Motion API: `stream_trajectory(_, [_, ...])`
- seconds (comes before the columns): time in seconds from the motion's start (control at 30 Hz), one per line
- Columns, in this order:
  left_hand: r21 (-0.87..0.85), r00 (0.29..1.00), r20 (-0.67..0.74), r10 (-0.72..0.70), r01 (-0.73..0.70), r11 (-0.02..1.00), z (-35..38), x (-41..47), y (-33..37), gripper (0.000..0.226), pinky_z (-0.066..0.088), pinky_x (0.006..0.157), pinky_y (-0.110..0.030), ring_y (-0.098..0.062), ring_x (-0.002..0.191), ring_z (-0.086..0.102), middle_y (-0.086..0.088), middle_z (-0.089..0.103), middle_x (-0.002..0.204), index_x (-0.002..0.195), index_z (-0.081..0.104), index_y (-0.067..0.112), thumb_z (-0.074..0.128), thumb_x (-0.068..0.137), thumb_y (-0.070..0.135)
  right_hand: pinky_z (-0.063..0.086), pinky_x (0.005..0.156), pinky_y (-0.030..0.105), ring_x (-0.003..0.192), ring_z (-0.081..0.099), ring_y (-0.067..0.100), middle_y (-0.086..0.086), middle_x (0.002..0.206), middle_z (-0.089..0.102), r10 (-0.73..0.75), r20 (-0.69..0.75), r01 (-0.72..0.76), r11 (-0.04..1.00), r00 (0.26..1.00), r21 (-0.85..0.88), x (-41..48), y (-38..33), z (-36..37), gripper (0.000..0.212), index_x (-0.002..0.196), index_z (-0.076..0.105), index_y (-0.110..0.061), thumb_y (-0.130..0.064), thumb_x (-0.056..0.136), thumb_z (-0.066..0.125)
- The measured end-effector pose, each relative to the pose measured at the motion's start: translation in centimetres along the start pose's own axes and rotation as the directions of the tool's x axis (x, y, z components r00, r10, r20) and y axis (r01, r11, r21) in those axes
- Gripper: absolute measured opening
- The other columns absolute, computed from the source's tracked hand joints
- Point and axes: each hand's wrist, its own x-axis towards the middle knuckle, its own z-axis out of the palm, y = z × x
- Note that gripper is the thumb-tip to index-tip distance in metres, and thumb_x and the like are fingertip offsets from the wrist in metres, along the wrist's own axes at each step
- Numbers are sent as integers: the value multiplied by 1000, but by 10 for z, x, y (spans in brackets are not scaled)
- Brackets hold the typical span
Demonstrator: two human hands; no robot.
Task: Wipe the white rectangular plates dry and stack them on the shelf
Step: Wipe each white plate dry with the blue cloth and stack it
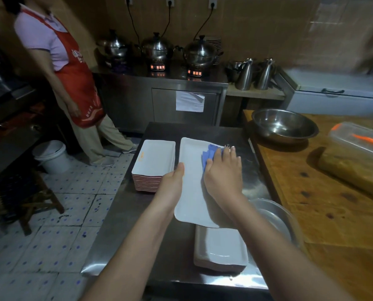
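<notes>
Plate point(194, 192): our left hand point(172, 181) gripped its edge.
Cloth point(209, 154): our right hand point(223, 170) pressed it, fingers flat.
Progress: mid-wipe; near stack point(222, 248) waited, we judged.

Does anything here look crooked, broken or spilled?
Only one small thing: the paper sheet on the steel cabinet door has its top right corner peeling away. The plate being wiped, the left stack and the near stack look whole; no spill shows on the steel table.
</notes>
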Motion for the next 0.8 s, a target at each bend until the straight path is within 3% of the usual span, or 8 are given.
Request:
stream_trajectory(0.1, [4,1000,4,16,-16,1000,-2,3,2,40,46,43,-13,-2,57,66,13,70,64,82,65,20,36,98,42,-3,117,37,147,-1,24,9,159,6,-24,26,23,999,999,45,2,-8,-3,53,151,12,-8,-29,102,17])
stream_trajectory(0.3, [-44,997,-80,-1,-2,999,3,11,6,30,43,50,-18,-3,67,57,6,62,82,97,58,20,37,98,42,2,117,41,146,-6,24,9,159,-4,-221,153,183,956,963,230,-33,-36,-9,52,151,8,-9,-25,102,18])
stream_trajectory(0.4, [-137,994,-86,-68,56,989,0,17,8,38,45,58,-21,-9,67,63,5,69,77,88,61,14,40,96,44,2,116,41,146,-5,22,7,160,-2,-274,179,218,935,945,279,-48,-45,-11,52,151,10,-11,-24,102,21])
stream_trajectory(0.47, [-155,991,-106,-82,65,986,-4,20,9,38,44,49,-18,-6,58,64,8,68,63,77,61,20,41,95,46,1,116,40,146,-5,19,5,160,-2,-311,211,257,934,927,249,-51,-44,-11,52,151,8,-14,-25,102,20])
stream_trajectory(0.6, [-96,981,-187,-59,41,994,-6,22,13,39,40,34,-14,-7,56,59,8,61,66,71,57,24,38,96,48,-6,116,40,146,-8,17,1,160,-7,-301,274,273,952,913,138,-54,-34,-9,54,152,1,-21,-31,101,17])
stream_trajectory(0.8, [-124,984,-171,-45,23,992,-12,25,15,39,43,43,-18,-14,59,62,5,64,69,78,59,20,37,96,46,-7,115,44,146,-8,19,1,160,-5,-192,243,215,974,951,-68,-40,0,-11,54,152,1,-22,-35,101,14])
